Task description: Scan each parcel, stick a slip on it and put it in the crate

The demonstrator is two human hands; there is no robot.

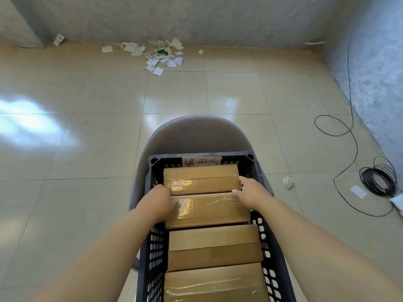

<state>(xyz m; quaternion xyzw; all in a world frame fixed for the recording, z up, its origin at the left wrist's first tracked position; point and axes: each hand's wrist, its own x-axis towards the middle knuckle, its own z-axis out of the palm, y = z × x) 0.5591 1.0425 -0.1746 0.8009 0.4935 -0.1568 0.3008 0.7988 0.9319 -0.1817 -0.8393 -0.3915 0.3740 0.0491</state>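
Grey chair [196, 136] carries the black crate [152, 247], which holds four taped parcels in a row with a handwritten label [201, 161] on the crate's far wall; well right of the crate a black cable coil [378, 178] lies on the floor, a plastic wad [287, 182] nearer, paper scraps [157, 55] far beyond the crate by the wall. Left hand [159, 201] grips the left end of the second parcel [207, 210] from the crate's far wall, fingers [174, 201] curled over its top. Right hand [253, 192] is at that parcel's far right corner, thumb on the seam with the far parcel [200, 177], index straight along the far parcel's end, other fingers hidden, so can't tell if it grips.
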